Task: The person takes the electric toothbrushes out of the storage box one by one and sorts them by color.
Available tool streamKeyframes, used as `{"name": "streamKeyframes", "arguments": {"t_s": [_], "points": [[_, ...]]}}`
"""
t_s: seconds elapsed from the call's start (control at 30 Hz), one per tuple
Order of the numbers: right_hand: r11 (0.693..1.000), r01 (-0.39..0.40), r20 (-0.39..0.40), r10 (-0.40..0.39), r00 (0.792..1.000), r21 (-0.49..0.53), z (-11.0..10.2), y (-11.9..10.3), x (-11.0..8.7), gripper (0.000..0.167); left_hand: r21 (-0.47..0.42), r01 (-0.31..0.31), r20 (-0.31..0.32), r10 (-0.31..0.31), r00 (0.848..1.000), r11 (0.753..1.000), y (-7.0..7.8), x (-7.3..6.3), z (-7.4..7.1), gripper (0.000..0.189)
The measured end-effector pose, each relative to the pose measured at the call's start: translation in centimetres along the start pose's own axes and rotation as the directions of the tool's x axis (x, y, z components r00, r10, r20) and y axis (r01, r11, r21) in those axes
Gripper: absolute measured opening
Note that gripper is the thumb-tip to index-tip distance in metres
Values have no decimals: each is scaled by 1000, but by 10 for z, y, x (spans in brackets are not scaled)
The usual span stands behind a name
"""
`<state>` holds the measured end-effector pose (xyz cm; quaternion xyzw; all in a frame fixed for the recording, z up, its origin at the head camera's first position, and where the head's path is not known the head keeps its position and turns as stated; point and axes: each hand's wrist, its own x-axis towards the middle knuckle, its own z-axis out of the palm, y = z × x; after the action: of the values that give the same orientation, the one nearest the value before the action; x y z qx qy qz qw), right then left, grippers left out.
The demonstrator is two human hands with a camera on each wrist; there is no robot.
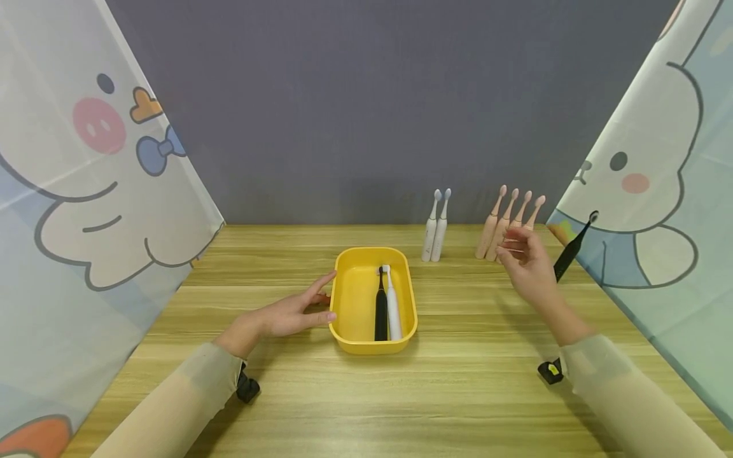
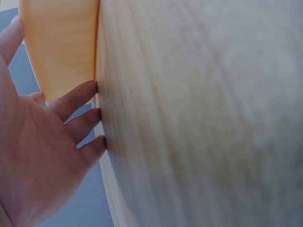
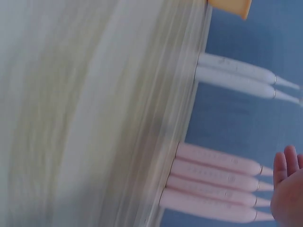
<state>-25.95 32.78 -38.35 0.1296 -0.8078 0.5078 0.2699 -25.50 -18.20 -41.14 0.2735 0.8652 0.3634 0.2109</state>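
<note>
A yellow tray (image 1: 343, 299) sits mid-table with a black electric toothbrush (image 1: 380, 312) and a white one (image 1: 393, 313) lying side by side inside. Fingers spread, my left hand (image 1: 292, 313) rests against the tray's left side, the thumb at its rim; the left wrist view shows this hand (image 2: 42, 146) beside the tray wall (image 2: 66, 47). On the right, my right hand (image 1: 529, 270) hovers in front of several upright pink electric toothbrushes (image 1: 488, 236), fingers loosely bent and holding nothing. In the right wrist view those brushes (image 3: 213, 184) stand just beyond this hand (image 3: 289, 194).
Two white toothbrushes (image 1: 434, 238) stand upright behind the tray's right corner. Another black toothbrush (image 1: 568, 256) is upright at the far right, its lower part hidden by my right hand. A grey back wall (image 1: 355, 114) and printed side curtains (image 1: 647, 191) border the wooden table (image 1: 366, 407).
</note>
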Motion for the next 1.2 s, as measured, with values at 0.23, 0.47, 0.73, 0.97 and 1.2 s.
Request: {"name": "streamKeyframes", "arguments": {"t_s": [0.23, 0.47, 0.73, 0.97, 1.2], "points": [[993, 9, 135, -26, 991, 119, 23, -11, -6, 43, -5, -1, 3, 1, 1000, 1000, 0, 0, 0, 99], [985, -28, 255, -16, 967, 169, 49, -24, -7, 46, 6, 9, 7, -9, 1000, 1000, 0, 0, -2, 99], [989, -66, 351, 16, 936, 134, 83, -33, -9, 48, 6, 11, 5, -11, 1000, 1000, -1, 1, -1, 99], [991, -76, 422, 22, 906, 111, 108, -42, -8, 47, 9, 17, 5, -17, 1000, 1000, 0, 0, -1, 98], [991, -83, 541, 13, 841, 105, 125, -55, 0, 47, 30, 21, 1, -21, 1000, 999, -1, 1, -1, 98]]}}
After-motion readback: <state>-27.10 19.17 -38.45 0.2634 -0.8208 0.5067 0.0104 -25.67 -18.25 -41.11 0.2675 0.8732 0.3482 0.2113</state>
